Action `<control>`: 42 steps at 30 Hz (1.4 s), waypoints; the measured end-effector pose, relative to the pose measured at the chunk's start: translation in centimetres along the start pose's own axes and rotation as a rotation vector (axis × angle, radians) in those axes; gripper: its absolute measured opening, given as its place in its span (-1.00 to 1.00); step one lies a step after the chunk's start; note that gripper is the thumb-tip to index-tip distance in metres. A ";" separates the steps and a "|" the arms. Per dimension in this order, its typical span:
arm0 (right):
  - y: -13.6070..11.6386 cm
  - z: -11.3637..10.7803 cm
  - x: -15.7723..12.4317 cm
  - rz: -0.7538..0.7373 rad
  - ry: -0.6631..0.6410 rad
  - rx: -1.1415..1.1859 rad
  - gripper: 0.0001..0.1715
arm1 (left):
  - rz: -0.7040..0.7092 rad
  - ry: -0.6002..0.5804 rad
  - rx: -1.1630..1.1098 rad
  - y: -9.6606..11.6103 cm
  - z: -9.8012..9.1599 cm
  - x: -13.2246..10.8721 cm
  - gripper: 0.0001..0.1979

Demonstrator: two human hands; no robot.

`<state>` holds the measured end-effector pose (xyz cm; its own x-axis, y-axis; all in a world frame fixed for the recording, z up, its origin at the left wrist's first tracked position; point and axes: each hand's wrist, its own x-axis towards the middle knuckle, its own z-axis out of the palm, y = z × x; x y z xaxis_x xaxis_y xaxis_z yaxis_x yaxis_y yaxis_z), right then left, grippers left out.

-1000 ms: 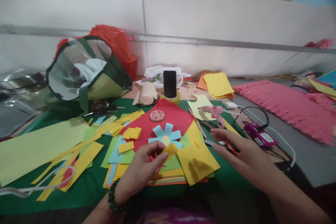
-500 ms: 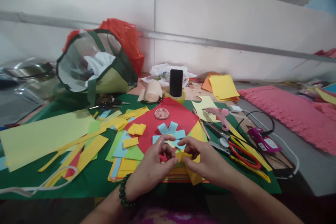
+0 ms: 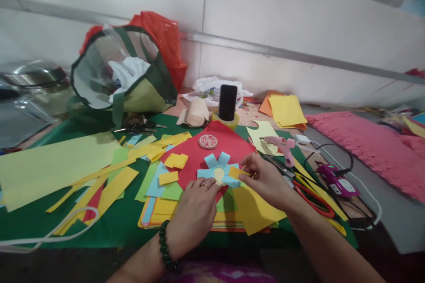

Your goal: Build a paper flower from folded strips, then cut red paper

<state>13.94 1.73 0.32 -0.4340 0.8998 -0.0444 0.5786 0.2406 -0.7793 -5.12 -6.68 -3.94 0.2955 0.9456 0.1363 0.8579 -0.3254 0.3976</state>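
A light blue paper flower (image 3: 217, 167) with a pale yellow centre lies on a red sheet (image 3: 212, 152). My left hand (image 3: 195, 214), with a ring and a dark bead bracelet, rests with its fingers bent and pressing on the flower's near edge. My right hand (image 3: 265, 179) pinches a small yellow paper piece (image 3: 237, 172) and holds it against the flower's right side. Beneath my hands lies a stack of coloured paper sheets (image 3: 245, 212) with a yellow one on top.
Red-handled scissors (image 3: 310, 199), a pink glue gun (image 3: 282, 146) and a purple device with a cable (image 3: 337, 181) lie to the right. A phone (image 3: 227, 102) stands on a tape roll behind a round lidded dish (image 3: 208, 141). Yellow strips (image 3: 99, 185) and a green bag (image 3: 119, 75) are left.
My right hand came from the scissors to my left hand, took the yellow piece and carried it to the flower's right side. My left hand now presses on the flower.
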 end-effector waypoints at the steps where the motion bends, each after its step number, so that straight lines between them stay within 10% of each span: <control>1: 0.2 0.4 0.4 0.021 -0.038 0.005 -0.80 | 0.004 -0.030 0.050 0.1 0.0 0.1 -0.70; 14: 2.3 2.0 2.1 0.127 -0.150 -0.044 -0.70 | 0.001 -0.129 0.282 0.9 0.2 0.7 -0.34; 42: 0.2 1.6 1.9 0.156 -0.083 -0.282 -0.73 | 0.009 -0.170 0.360 0.9 0.5 2.3 -0.45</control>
<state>12.12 2.90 -0.95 -0.3732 0.9038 -0.2096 0.8061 0.2040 -0.5556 -3.43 -4.78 -3.69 0.3428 0.9391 -0.0258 0.9387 -0.3413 0.0490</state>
